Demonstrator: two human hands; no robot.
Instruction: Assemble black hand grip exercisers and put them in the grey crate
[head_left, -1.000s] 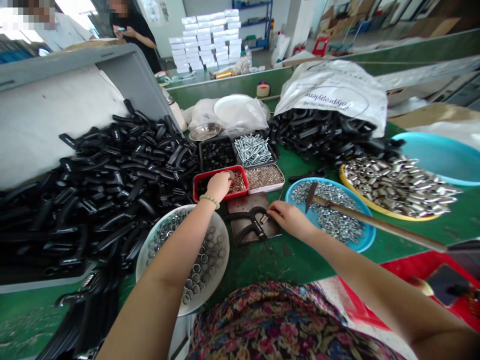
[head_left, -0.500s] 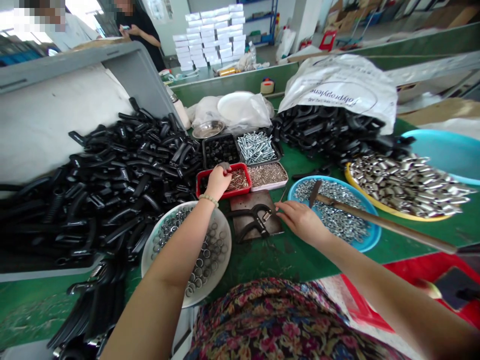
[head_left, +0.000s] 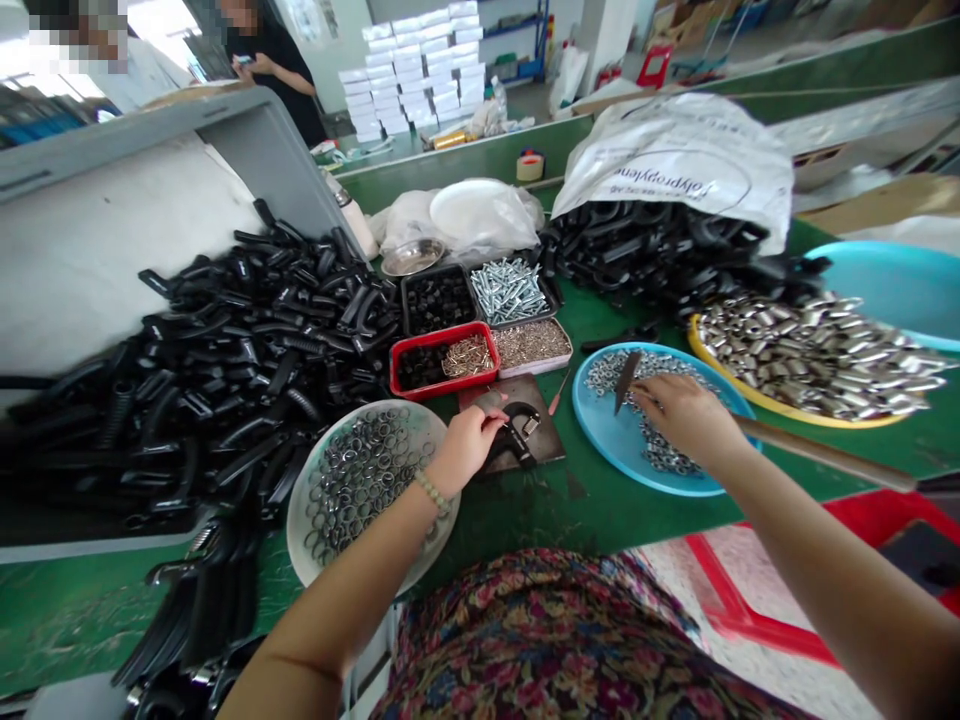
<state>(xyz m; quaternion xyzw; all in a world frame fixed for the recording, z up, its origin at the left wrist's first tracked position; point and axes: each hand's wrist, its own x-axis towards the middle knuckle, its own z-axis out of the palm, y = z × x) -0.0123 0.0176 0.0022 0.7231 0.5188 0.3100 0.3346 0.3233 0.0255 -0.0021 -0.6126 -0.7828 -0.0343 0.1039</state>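
Observation:
My left hand [head_left: 471, 440], with a bead bracelet at its wrist, pinches a small metal pin [head_left: 506, 421] above a black plastic part [head_left: 517, 445]. That part lies on a flat metal plate [head_left: 551, 440] and has a bright metal piece [head_left: 531, 426] in it. My right hand [head_left: 686, 412] reaches into a blue tray [head_left: 600, 445] of small metal nuts [head_left: 664, 455], its fingers curled down and their tips partly hidden. Beside those fingers is a hammer's head [head_left: 627, 382]; its wooden handle [head_left: 825, 452] passes beneath my hand. A thin red-handled tool [head_left: 556, 400] lies right of the plate.
A red box [head_left: 397, 372] holds copper-coloured pins and black pieces; screws [head_left: 510, 290] stand behind. Left are a bowl [head_left: 300, 530] of metal rings and a heap of black handles [head_left: 262, 340]. Metal sleeves [head_left: 810, 350] fill a yellow tray at right. A person [head_left: 270, 70] stands far back.
My left hand has come from the red box down to the black part. My right hand has moved from beside the plate into the nut tray, leaving the red-handled tool on the table.

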